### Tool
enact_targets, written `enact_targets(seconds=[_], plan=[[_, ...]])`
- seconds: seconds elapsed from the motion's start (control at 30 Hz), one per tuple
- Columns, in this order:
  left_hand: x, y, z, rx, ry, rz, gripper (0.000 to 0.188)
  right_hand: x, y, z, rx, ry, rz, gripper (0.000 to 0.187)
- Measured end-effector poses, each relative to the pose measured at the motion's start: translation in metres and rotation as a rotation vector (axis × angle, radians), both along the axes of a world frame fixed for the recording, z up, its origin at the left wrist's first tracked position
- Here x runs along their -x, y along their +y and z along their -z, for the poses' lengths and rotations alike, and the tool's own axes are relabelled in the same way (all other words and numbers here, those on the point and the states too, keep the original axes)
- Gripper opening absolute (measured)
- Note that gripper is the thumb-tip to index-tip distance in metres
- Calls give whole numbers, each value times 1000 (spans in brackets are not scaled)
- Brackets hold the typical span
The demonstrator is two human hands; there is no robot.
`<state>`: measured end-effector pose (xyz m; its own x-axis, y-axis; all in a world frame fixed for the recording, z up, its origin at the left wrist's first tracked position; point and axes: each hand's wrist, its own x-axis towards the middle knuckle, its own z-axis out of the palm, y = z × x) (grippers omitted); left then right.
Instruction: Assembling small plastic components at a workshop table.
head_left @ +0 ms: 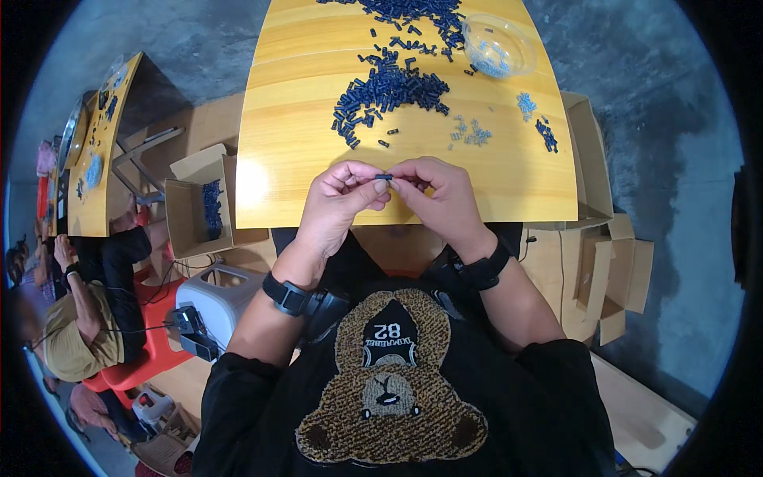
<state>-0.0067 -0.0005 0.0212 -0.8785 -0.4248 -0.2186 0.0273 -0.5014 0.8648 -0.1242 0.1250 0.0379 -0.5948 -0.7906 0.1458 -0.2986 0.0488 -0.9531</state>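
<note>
Just above the table's near edge, my two hands meet over one small dark cylindrical piece (384,176). My left hand (340,200) pinches it from the left between thumb and fingers. My right hand (439,197) grips it from the right with thumb and forefinger. Its finer details are too small to make out. Ahead on the yellow wooden table (278,159) lies a large pile of similar dark pieces (391,86), with a few strays nearer my hands. Small pale clear parts (475,133) are scattered right of the pile.
A clear round bowl (499,48) with pale parts stands far right. More pale parts (525,106) and a small dark group (546,135) lie near the right edge. Cardboard boxes (191,208) flank the table. At left, another person (87,318) sits by a second table (99,159).
</note>
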Motion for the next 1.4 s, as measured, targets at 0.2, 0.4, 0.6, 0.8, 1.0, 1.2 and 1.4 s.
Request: enact_targets(seconds=[0.2,0.4,0.6,0.8,1.0,1.2,1.4], plan=[[0,1,-1,-65,-28,27,11,-1,-2,-1,41,67,55,10],[1,1,0,-77,-73,57,13,0,-2,-1,41,67,49,9],[1,0,1,-71,-92,62,13,2,-1,-1,38,64,32,9],[0,-1,4,-63,-81,62,15,3,0,-2,9,76,29,11],[0,-2,2,-31,-100,72,14,3,0,-4,-13,82,-10,14],[-1,-1,3,-34,-93,74,14,1,0,-5,-20,109,-15,13],[0,1,2,-43,-105,75,14,0,1,0,-4,227,-14,15]])
